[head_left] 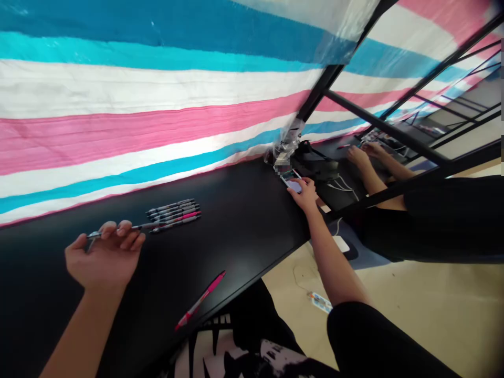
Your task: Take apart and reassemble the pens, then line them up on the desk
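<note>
A black desk (240, 231) is carrying pens and a phone. Between its front and back edges, a bunch of slim grey pens (173, 214) is lying side by side, pointing roughly along the back edge, one of them showing a pink section. Close to the front edge, a pink pen (200, 300) is lying alone on a slant, apart from the bunch. Near the right end, a smartphone (294, 185) is resting, partly covered.

slim grey pen (146, 226), held nearly level above the black tabletop (244, 226), partly hidden along the middle. toward the tabletop's right end, a phone (293, 186) with a pale lower screen and light rim, set aslant, partly covered.
</note>
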`<control>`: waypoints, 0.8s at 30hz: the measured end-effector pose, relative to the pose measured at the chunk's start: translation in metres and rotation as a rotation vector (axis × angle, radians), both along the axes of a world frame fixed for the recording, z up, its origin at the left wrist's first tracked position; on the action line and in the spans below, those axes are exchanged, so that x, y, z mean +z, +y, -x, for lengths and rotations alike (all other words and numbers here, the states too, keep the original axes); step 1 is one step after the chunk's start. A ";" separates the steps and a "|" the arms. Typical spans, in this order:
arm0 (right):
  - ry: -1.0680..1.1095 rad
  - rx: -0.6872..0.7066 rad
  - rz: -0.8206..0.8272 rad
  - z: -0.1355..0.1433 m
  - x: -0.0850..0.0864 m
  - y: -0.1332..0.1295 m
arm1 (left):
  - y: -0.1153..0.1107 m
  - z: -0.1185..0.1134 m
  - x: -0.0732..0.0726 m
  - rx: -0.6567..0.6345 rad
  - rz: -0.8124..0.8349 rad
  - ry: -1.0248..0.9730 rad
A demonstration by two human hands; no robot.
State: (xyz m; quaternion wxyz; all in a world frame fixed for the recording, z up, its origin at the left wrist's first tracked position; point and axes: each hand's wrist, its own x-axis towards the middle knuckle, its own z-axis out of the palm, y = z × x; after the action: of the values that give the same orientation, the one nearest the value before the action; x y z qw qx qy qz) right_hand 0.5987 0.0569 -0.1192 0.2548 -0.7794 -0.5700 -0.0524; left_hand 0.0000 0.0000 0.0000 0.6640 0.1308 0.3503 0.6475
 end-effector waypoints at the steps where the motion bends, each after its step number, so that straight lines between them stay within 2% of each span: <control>1: -0.004 0.003 0.001 0.000 0.000 0.000 | 0.000 0.000 0.000 0.001 -0.004 0.004; 7: 0.021 0.007 0.009 -0.006 -0.004 0.002 | -0.001 0.002 -0.003 -0.019 -0.019 0.004; 14: 0.099 -0.060 0.019 -0.022 -0.011 0.014 | 0.000 0.002 -0.001 -0.003 0.006 0.008; 19: 0.076 -0.100 0.058 -0.021 -0.014 0.017 | -0.001 0.000 0.002 0.012 0.031 -0.013; 24: 0.055 -0.104 0.072 -0.017 -0.010 0.015 | -0.004 -0.001 0.004 0.012 0.029 -0.017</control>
State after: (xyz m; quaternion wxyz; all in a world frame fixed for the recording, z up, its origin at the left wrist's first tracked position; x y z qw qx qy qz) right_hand 0.6160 0.0723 -0.1294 0.2391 -0.8178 -0.5230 -0.0232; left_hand 0.0008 -0.0040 0.0036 0.6648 0.1132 0.3548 0.6475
